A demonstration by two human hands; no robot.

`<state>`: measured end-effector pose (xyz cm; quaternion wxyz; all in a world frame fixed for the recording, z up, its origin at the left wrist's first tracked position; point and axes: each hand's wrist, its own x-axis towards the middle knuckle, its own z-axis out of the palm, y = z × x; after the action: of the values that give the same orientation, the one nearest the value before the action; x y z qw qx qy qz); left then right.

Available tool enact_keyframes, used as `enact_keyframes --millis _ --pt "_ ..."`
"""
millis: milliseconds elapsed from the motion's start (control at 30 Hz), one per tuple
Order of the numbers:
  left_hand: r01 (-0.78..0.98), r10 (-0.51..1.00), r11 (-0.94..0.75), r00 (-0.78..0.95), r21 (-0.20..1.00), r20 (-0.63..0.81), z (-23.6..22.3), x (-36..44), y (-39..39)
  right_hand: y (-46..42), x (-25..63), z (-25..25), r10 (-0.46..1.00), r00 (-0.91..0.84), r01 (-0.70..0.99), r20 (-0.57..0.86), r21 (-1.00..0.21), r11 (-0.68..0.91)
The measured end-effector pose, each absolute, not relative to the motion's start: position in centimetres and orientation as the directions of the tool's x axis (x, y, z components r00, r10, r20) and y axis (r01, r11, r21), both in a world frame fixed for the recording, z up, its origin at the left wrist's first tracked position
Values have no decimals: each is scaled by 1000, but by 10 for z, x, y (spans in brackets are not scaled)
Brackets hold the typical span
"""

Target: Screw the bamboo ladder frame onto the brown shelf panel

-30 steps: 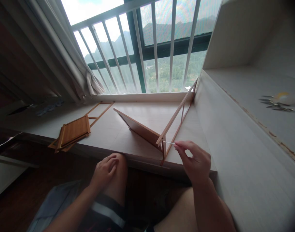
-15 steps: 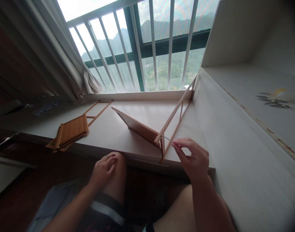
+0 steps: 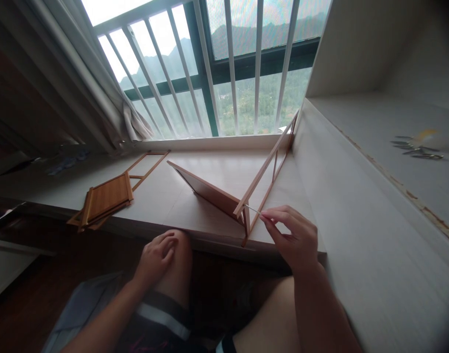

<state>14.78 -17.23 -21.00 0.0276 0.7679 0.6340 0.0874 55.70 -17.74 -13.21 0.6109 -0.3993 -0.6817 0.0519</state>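
My right hand [image 3: 292, 235] pinches a thin metal rod [image 3: 252, 210] between thumb and fingertips. The rod's far tip meets the near end of a slim wooden frame [image 3: 263, 174], which stands on edge along the right of the white ledge. Joined to or touching that frame's near end is a flat wooden panel [image 3: 209, 191], tilted and reaching back to the left. On my left knee lies my left hand [image 3: 158, 255], fingers loosely bent and holding nothing. What part of the rod sits inside my right fingers is hidden.
Stacked wooden panels [image 3: 108, 198] lie at the ledge's left edge, beside another open wooden frame [image 3: 150, 169]. Several metal pieces [image 3: 417, 147] rest on the raised shelf at right. A white side wall [image 3: 342, 196] bounds the ledge; window bars [image 3: 231, 73] and a curtain [image 3: 80, 73] stand behind.
The view has shifted slightly. My right hand keeps its pinch on the rod at the frame's end, and my left hand stays on the knee.
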Motion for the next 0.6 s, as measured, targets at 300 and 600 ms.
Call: enact_keyframes --millis 300,600 --pt "968 978 -197 183 154 97 -207 150 -172 -178 556 -129 597 50 514 801 -533 672" --pt "967 978 -200 187 157 91 -206 150 -172 -179 550 -133 612 103 518 784 -567 640"
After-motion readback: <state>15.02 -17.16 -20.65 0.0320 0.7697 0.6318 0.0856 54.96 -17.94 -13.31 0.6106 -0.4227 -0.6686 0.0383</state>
